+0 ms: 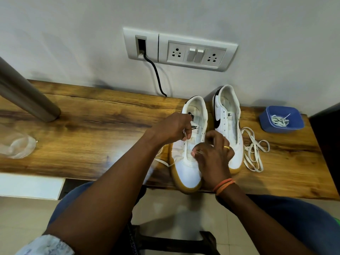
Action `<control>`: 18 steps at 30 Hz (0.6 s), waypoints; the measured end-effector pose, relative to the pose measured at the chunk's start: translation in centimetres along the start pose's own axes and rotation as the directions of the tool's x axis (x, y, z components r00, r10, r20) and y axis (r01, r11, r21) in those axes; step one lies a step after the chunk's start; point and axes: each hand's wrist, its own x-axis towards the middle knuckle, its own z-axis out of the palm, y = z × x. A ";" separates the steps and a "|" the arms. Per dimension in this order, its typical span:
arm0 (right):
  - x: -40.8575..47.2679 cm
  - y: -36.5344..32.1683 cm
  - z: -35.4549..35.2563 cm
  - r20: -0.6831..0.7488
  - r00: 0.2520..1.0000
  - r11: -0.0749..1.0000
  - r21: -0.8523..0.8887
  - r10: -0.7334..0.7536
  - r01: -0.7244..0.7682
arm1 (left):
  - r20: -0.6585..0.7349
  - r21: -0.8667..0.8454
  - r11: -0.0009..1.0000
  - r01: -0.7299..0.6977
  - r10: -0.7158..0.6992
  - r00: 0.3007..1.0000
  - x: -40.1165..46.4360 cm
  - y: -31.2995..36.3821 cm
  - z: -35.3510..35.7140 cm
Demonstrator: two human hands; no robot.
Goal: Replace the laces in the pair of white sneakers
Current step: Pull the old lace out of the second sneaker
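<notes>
Two white sneakers stand side by side on the desk (92,115): the near sneaker (187,166) under both hands, the far sneaker (230,126) unlaced. The left hand (171,129) and right hand (213,151) each pinch one lace (165,162). One loose lace (254,153) lies right; one blue tub (265,118) holds another.

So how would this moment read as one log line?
left hand: pinches lace | right hand: pinches lace | near sneaker: being laced | far sneaker: unlaced

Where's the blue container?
Head view, far right of the wooden table: the blue container holds a lace, beyond the loose lace beside the unlaced sneaker.
</notes>
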 end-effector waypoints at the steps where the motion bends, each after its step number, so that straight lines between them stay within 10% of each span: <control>1: 0.0 0.3 -0.4 -0.035 0.999 0.999 0.032 0.015 -0.014 | -0.001 -0.001 1.000 -0.009 0.009 1.000 0.0 -0.1 -0.1; 18: 0.3 1.0 0.2 0.011 0.993 0.991 0.059 -0.121 0.120 | 0.018 -0.006 0.999 -0.047 0.048 0.999 -0.1 0.2 -0.3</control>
